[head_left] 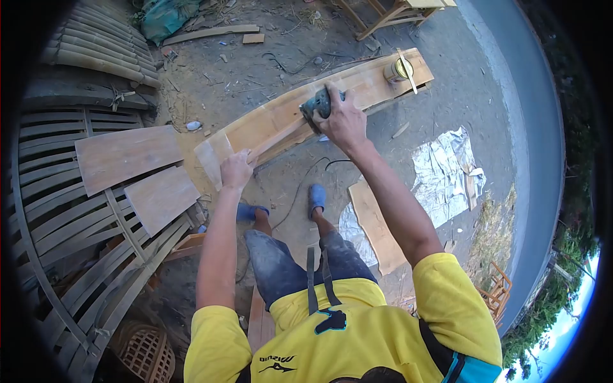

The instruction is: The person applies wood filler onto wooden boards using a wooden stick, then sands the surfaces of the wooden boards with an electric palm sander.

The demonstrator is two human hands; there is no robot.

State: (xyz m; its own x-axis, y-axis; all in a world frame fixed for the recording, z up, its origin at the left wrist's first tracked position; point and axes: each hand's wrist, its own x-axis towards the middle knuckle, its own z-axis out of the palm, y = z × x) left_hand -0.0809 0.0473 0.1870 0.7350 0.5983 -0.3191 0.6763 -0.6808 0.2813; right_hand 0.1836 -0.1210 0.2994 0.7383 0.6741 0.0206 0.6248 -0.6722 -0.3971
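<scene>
My right hand [347, 122] is wrapped round a dark green power sander [317, 107], which is over a narrow wooden strip and the bench behind it. My left hand [236, 170] is closed on the near left end of that wooden strip [276, 138]. The strip runs up to the right, and its far end is hidden by the sander and my right hand. Behind it lies a long wooden plank bench [255, 121]. On the bench's right end stands an open tin can [397, 71] with a flat stick [407, 71] across its top.
Two wooden boards [131, 156] rest on a slatted bamboo bench [57, 210] to my left. A silvery sheet [444, 172] and a wavy-edged board [377, 226] lie on the ground to my right. A cord [300, 185] trails near my feet. A wooden frame [389, 19] stands beyond.
</scene>
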